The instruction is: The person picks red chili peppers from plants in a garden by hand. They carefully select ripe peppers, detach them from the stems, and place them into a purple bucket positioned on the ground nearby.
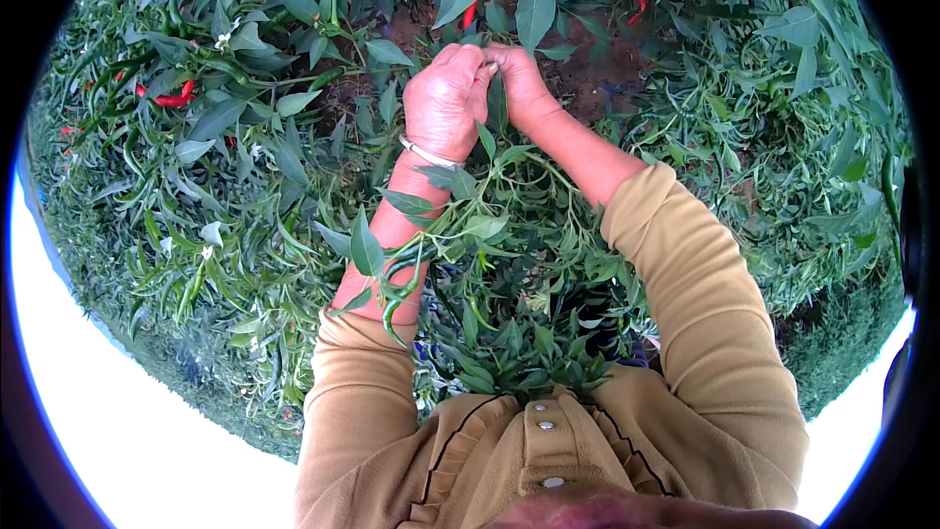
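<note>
My left hand point(443, 103) and my right hand point(516, 86) meet among chili pepper plants at the upper middle. Fingers of both are closed and pressed together, and whatever is between them is hidden. Just above the left hand hangs a red chili pepper point(470, 15). Large green leaves point(535, 12) droop close over the right hand. A white bangle point(431, 153) circles my left wrist. Across my left forearm lies a leafy chili branch point(480, 204) carrying curved green chili peppers point(394, 306).
Dense chili plants surround both arms. More red chili peppers point(174, 96) hang at the left, beside green ones point(227, 69) and a white flower point(224, 40). Brown soil point(597, 54) shows between the stems beyond my hands. Foliage point(548, 343) also presses against my front.
</note>
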Tool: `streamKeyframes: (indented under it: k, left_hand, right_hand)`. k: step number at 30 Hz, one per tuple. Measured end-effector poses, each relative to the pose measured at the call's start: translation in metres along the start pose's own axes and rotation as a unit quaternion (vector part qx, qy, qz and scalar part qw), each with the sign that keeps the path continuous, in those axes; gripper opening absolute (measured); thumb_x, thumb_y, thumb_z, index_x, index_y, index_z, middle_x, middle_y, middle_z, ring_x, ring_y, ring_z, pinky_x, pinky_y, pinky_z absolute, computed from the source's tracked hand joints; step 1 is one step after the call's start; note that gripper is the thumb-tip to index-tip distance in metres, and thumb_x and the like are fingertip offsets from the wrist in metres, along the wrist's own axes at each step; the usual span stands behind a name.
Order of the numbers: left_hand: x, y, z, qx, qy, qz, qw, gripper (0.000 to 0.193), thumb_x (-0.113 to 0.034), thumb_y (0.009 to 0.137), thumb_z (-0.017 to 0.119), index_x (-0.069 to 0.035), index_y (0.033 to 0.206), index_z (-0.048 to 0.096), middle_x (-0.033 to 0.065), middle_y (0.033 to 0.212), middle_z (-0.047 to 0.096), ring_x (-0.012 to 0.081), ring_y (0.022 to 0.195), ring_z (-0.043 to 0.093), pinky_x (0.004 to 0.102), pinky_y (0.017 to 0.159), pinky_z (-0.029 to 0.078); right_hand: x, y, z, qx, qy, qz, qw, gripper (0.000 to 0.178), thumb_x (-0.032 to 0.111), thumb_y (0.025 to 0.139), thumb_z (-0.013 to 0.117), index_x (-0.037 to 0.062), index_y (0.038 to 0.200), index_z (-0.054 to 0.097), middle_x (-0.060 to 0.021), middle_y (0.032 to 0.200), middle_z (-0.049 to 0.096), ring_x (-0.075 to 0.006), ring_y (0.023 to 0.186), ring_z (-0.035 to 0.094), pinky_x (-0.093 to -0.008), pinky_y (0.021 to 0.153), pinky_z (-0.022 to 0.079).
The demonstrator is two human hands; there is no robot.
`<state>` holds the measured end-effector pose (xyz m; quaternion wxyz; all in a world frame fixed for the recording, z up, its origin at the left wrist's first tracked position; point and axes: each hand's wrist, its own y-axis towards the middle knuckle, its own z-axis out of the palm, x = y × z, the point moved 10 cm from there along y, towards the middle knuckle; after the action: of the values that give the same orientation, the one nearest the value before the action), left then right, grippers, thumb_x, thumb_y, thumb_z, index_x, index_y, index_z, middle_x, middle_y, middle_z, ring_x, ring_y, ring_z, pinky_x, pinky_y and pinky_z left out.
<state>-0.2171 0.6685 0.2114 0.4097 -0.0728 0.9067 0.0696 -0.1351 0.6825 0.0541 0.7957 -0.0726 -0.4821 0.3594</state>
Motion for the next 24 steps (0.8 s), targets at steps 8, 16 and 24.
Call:
streamKeyframes:
  k: [8, 16, 24]
  left_hand:
    - [0.129, 0.024, 0.052, 0.042, -0.354, -0.447, 0.820, 0.014, -0.018, 0.093, 0.051, -0.004, 0.091, 0.054, 0.0065, 0.069, 0.056, 0.0173, 0.053, 0.055, 0.0282, 0.045, 0.045]
    - [0.157, 0.031, 0.099, 0.177, -0.120, -0.363, 0.907, 0.020, -0.017, 0.077, 0.068, 0.002, 0.077, 0.062, 0.0059, 0.064, 0.055, 0.0167, 0.049, 0.048, 0.0329, 0.047, 0.039]
    - [0.168, 0.003, 0.091, 0.035, -0.344, -0.472, 0.811, 0.012, -0.010, 0.071, 0.066, 0.001, 0.076, 0.062, 0.0053, 0.064, 0.055, 0.0157, 0.052, 0.046, 0.0317, 0.049, 0.038]
  right_hand:
    - [0.000, -0.029, 0.013, 0.012, -0.253, -0.071, 0.965, 0.010, -0.005, 0.070, 0.061, 0.0009, 0.079, 0.061, -0.0044, 0.079, 0.053, -0.0155, 0.075, 0.056, -0.0292, 0.065, 0.044]
    - [0.020, -0.040, 0.031, 0.043, -0.425, -0.209, 0.879, 0.007, -0.003, 0.073, 0.061, 0.0010, 0.077, 0.056, -0.0040, 0.076, 0.046, -0.0157, 0.069, 0.051, -0.0300, 0.061, 0.041]
    - [0.042, -0.047, 0.012, -0.042, -0.363, -0.180, 0.913, 0.021, 0.005, 0.076, 0.066, 0.0034, 0.097, 0.063, -0.0136, 0.084, 0.061, -0.0283, 0.072, 0.057, -0.0323, 0.069, 0.047]
